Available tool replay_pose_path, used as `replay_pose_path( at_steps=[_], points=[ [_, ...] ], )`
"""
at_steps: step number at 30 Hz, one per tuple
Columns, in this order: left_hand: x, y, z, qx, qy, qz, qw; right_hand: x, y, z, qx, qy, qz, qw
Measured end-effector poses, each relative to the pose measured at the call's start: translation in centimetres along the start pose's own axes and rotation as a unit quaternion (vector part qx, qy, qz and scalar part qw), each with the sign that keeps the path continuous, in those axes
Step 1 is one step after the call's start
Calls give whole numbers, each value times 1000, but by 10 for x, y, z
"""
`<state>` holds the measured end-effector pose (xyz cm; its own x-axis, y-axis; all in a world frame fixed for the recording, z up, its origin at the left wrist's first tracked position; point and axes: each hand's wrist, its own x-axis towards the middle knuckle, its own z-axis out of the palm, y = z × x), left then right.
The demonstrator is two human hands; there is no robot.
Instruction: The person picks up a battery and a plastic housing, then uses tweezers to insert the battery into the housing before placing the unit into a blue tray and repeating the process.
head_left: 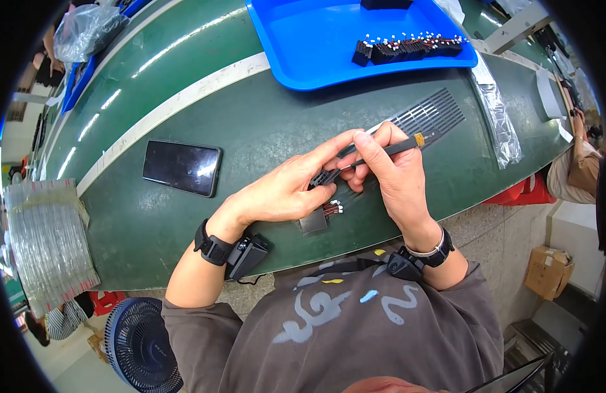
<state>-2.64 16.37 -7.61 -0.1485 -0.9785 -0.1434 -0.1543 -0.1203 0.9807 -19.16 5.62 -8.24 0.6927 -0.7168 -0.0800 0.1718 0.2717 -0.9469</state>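
Note:
My left hand (286,187) is closed around a small black slotted part (324,177), which the fingers partly hide. In my right hand (398,173) is a pair of black tweezers (401,147) with a yellowish band near its back end. The tips point down-left and meet the black part or come very close to it; I cannot tell which. Just below the left fingertips lies a dark flat block (313,223), with thin red and black wires ending in white connectors (334,207) beside it. A clear sheet of black strips (430,111) extends beyond the right hand.
A blue tray (309,75) at the back holds rows of black blocks with white connectors (411,51). A phone (181,168) lies left of my hands, and clear plastic tubes (50,239) are at the far left. A clear plastic packet (496,121) lies at the right.

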Motion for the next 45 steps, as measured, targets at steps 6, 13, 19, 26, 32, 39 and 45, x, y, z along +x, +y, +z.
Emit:
replay_pose_path(
  at_steps=[6,13,19,26,32,39,45],
  points=[
    [0,3,0,1,-1,1,1000,-1,-2,1,-18,2,1,1000],
    [0,2,0,-4,-8,4,1000,0,-1,2,-4,3,-7,1000],
    [-1,13,-3,-21,-37,-53,998,-1,-3,1,-8,-2,-3,1000],
    [0,17,-4,-53,-25,-43,997,-2,-3,2,0,-3,10,1000],
    [-1,25,-5,-85,-41,-85,992,-3,-5,2,-1,-6,21,1000],
    [3,14,0,-42,6,-39,998,-1,-2,1,0,-8,8,1000],
    [2,8,-7,-126,11,-40,991,-1,-2,-2,61,-26,-8,998]
  ],
)
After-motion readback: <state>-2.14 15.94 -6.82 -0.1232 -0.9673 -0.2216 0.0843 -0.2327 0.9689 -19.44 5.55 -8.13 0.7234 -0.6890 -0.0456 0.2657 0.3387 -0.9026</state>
